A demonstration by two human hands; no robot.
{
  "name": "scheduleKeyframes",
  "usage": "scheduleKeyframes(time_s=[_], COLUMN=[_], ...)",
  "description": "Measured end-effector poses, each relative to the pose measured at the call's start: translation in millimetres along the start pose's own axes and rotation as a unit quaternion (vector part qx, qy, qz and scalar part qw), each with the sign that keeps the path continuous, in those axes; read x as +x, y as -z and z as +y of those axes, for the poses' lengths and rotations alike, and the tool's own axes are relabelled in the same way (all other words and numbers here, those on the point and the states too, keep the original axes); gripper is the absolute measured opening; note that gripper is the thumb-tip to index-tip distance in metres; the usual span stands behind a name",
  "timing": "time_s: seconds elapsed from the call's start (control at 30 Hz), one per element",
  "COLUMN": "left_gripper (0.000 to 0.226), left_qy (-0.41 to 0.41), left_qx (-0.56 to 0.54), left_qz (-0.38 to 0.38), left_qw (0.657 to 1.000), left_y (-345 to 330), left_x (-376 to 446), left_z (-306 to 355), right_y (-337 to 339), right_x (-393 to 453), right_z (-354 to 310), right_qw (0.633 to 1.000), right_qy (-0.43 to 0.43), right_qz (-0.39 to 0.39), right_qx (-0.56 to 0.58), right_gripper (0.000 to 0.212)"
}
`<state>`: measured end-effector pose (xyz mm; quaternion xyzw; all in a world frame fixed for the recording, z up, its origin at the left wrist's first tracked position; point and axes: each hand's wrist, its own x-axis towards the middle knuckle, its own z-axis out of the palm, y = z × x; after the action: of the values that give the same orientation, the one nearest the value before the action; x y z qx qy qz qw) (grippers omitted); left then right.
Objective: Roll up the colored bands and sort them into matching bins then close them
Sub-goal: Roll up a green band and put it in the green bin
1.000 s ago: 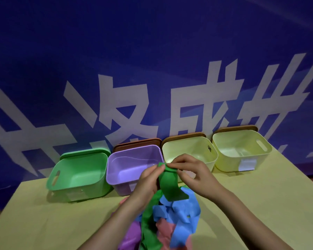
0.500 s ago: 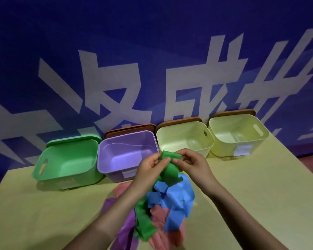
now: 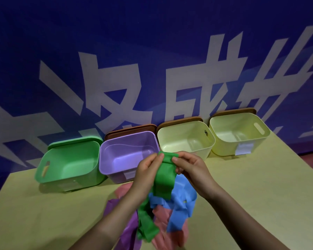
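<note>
My left hand (image 3: 146,170) and my right hand (image 3: 192,168) pinch the rolled top end of a green band (image 3: 164,179), held above the table in front of the purple bin (image 3: 126,156). The band's loose tail hangs down to the pile. Under it lie a blue band (image 3: 181,204), a pink band (image 3: 163,224) and a purple band (image 3: 130,226), tangled together. Behind stand the green bin (image 3: 69,163) at left and two pale yellow bins (image 3: 186,141) (image 3: 238,134) at right, all open.
Lids lean behind the bins: a green lid (image 3: 74,141) and brown lids (image 3: 130,129) (image 3: 181,121) (image 3: 233,111). A blue wall with white characters rises right behind. The yellow-green table (image 3: 260,195) spreads out left and right of the pile.
The roll at the green band's top has grown slightly between my fingers, and my view has shifted, with the hands staying before the purple bin.
</note>
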<state>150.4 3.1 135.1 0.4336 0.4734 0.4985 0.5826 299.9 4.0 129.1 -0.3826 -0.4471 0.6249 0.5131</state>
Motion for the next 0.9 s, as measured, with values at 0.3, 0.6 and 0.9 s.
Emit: scheduleKeyframes(time_s=[0.3, 0.6, 0.9], left_gripper=[0.021, 0.018, 0.038], left_qy=[0.026, -0.072, -0.094], left_qx=[-0.003, 0.135, 0.092], left_qz=[-0.008, -0.042, -0.006], left_qw=[1.0, 0.987, 0.991], left_y=[1.6, 2.3, 7.8], left_x=[-8.6, -32.3, -54.7], left_z=[1.7, 1.1, -1.8], right_y=[-6.1, -18.5, -35.3], right_x=[-12.1, -37.4, -55.3], right_z=[-3.5, -6.3, 3.2], right_qw=[0.997, 0.996, 0.988], right_qy=[0.034, 0.038, 0.065], right_qz=[0.043, 0.053, 0.086], right_qx=[-0.06, -0.063, -0.107], right_gripper=[0.011, 0.013, 0.014])
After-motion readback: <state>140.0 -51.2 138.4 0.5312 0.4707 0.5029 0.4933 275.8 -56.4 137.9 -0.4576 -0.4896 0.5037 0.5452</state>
